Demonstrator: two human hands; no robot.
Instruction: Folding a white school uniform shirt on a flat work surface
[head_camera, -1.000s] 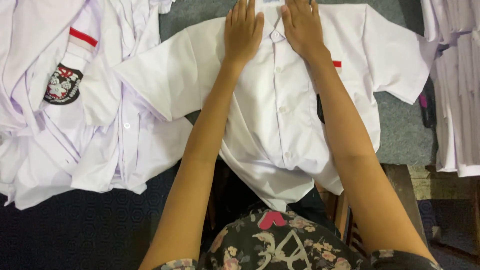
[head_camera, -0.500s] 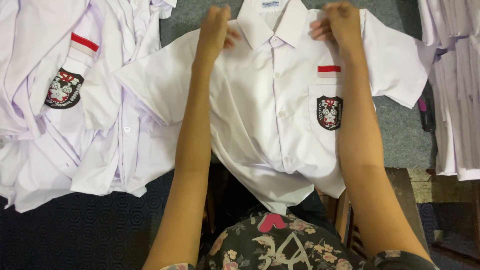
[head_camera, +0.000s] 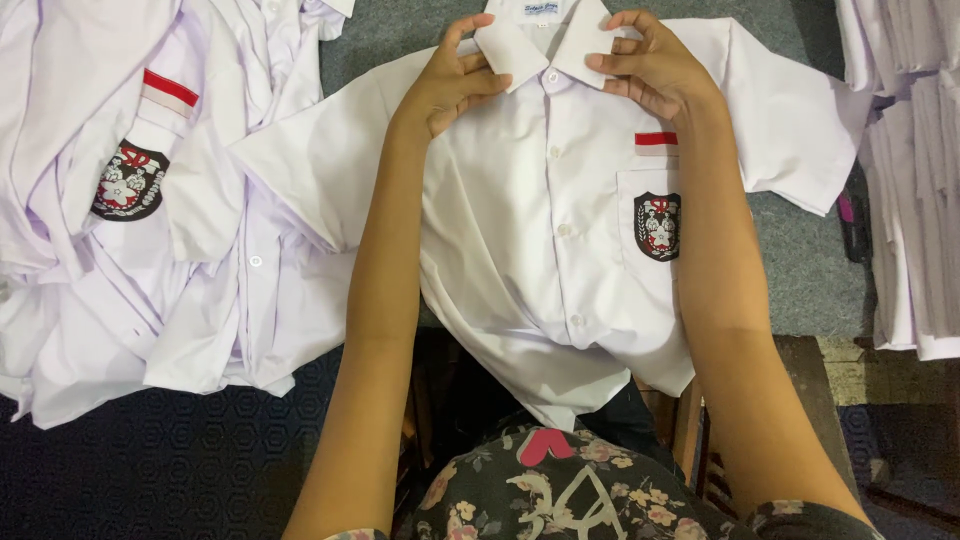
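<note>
A: Main obj?

B: White short-sleeve shirt (head_camera: 560, 230), laid flat face-up on grey surface (head_camera: 800, 270), centre of view, buttoned down the front. Hem hangs off the near edge toward the person's lap. Collar (head_camera: 545, 45) at far end, top of frame.

A: Hands?

B: Left hand (head_camera: 455, 85) on the collar's left wing, fingers curled, thumb + fingers pinching the point. Right hand (head_camera: 655, 70) same on the right wing, fingers closed over the collar tip. Both gripping collar, not flat on the cloth.

A: Anything on the shirt?

B: Chest pocket w/ dark crest badge (head_camera: 657, 226) under the right forearm side, small red-and-white strip (head_camera: 656, 143) just above it. Sleeves spread out both sides.

A: Around it?

B: Left: messy pile of white shirts (head_camera: 150, 250), overlapping, touching the main shirt's left sleeve. One in the pile shows same badge + red/white strip. Right edge: neat folded stack of white shirts (head_camera: 915, 180), apart from the right sleeve. Dark thing w/ pink bit (head_camera: 850, 215) betw. sleeve and stack, can't tell what it is.

A: Near side?

B: Dark patterned floor covering (head_camera: 150, 470) bottom left. Person's floral top (head_camera: 560, 495) bottom centre. Wooden edge (head_camera: 800, 390) bottom right, partly hidden by arm.
</note>
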